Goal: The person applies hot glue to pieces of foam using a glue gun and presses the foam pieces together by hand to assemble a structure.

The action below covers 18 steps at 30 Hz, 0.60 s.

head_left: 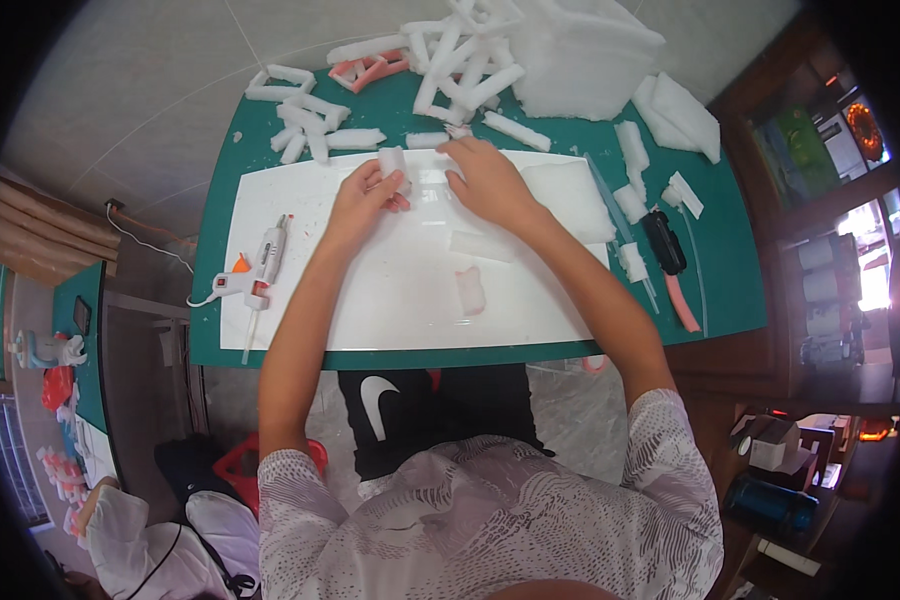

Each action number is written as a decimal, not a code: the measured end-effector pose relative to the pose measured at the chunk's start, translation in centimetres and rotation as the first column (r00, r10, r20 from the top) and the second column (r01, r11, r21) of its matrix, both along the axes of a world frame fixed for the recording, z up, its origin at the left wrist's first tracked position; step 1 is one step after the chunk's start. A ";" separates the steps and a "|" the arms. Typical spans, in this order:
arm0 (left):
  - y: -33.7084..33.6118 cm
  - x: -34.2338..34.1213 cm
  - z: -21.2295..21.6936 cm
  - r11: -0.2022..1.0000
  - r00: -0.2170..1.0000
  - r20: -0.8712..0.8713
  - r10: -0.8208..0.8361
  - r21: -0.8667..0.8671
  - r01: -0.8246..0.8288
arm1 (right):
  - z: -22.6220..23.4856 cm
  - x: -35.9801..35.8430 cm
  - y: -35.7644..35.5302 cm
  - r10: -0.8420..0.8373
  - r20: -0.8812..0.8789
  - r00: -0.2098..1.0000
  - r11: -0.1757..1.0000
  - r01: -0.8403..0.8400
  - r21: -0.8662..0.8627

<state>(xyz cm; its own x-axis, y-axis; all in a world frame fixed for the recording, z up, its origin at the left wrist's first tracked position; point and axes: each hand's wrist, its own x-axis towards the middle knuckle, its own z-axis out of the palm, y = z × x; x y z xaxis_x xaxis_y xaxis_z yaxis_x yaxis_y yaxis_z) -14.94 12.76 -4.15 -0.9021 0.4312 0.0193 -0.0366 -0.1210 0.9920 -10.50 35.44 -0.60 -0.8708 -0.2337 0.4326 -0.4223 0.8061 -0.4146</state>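
**While both hands are working at the far edge of the board, a foam piece is being fitted**

While the left hand (365,200) is closing its grip around a small white foam piece (394,160), the right hand (485,180) is pressing down flat just beside it, fingers spread on the white board (390,290); whether that hand is pinching anything I cannot tell. The foam piece is sitting upright at the board's far edge, between the two hands and touching the left fingers. Judging from this, the step in hand is a positioning or pressing one: the piece is being set against the board while the other hand is steadying.

Nearer the person, a thin foam slab (482,245) and a pinkish scrap (470,292) are lying on the board, apart from both hands. A glue gun (260,265) is resting at the board's left edge, well apart from the left hand. Beyond the board, loose foam strips (310,125) are scattered over the green worktop (730,270), with a big foam block (580,60) at the far side. A black-handled tool (663,240) is lying to the right.

The next move is probably calling for a steady hold on the piece and a reach left for the glue gun.
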 end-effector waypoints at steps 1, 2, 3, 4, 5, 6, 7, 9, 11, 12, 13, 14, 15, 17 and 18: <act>-0.2 0.1 -0.3 1.000 1.000 -0.001 0.003 -0.002 -0.003 | -0.4 -1.3 -0.7 -0.008 -0.071 0.997 0.998 0.013 0.067; 0.1 0.4 -0.4 1.000 1.000 -0.017 0.007 -0.020 -0.007 | -0.3 -2.4 -1.2 -0.006 -0.073 0.997 0.998 0.011 0.067; 0.2 0.6 -0.5 0.999 0.999 -0.032 0.013 -0.037 -0.014 | -0.3 -3.6 -1.9 -0.022 -0.054 0.998 0.983 0.032 0.180; 0.2 0.6 -0.5 0.999 0.999 -0.034 0.025 -0.036 -0.026 | -0.4 -5.0 -2.8 -0.033 -0.038 0.999 0.956 0.043 0.291; 0.6 0.7 -0.3 1.000 0.999 -0.031 0.015 -0.007 -0.015 | -0.7 -6.0 -2.8 -0.033 -0.069 0.997 0.938 0.055 0.342; 1.0 0.7 0.0 1.000 1.000 -0.028 0.006 0.024 -0.005 | -0.9 -7.2 -2.5 -0.030 -0.071 0.997 0.935 0.053 0.351; 1.3 0.4 -0.1 1.000 0.999 -0.044 0.009 0.024 -0.008 | -1.7 -8.6 -1.9 -0.091 -0.014 0.996 0.881 0.087 0.465; 1.0 0.4 -0.3 0.997 0.999 -0.021 0.039 0.060 -0.038 | -1.8 -9.0 -2.2 -0.139 0.038 0.990 0.807 0.091 0.583; 0.7 0.6 0.0 0.991 0.995 0.026 0.095 0.097 -0.097 | -1.1 -9.0 -2.6 -0.257 0.069 0.964 0.813 0.178 0.554; 0.4 0.6 0.4 0.988 0.994 0.029 0.106 0.107 -0.109 | -0.9 -8.8 -2.6 -0.247 0.068 0.967 0.809 0.167 0.563; 0.2 0.7 0.6 0.982 0.987 0.052 0.152 0.109 -0.157 | -0.6 -8.1 -2.4 -0.168 -0.057 0.984 0.878 0.175 0.445; -0.1 0.7 0.8 0.972 0.977 0.079 0.199 0.110 -0.206 | -0.2 -7.3 -2.7 -0.100 -0.186 0.978 0.935 0.156 0.320; -0.3 0.7 0.9 0.969 0.975 0.085 0.207 0.119 -0.216 | 0.4 -6.5 -2.8 -0.088 -0.182 0.979 0.933 0.145 0.330; -0.7 0.8 1.0 0.954 0.956 0.115 0.269 0.105 -0.281 | 3.5 -4.3 -3.9 -0.145 0.276 0.950 0.985 0.165 -0.050; -0.6 0.8 1.1 0.953 0.955 0.122 0.270 0.108 -0.283 | 3.4 -4.1 -3.6 -0.145 0.281 0.949 0.986 0.164 -0.045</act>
<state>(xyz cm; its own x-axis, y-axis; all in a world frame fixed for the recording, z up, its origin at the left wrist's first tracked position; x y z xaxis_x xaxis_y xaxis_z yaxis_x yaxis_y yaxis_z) -14.17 12.13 -3.09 -0.9853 0.1651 -0.0441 -0.0869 -0.2618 0.9612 -14.65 31.86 2.75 -0.9814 -0.0661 0.1804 -0.1566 0.8189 -0.5522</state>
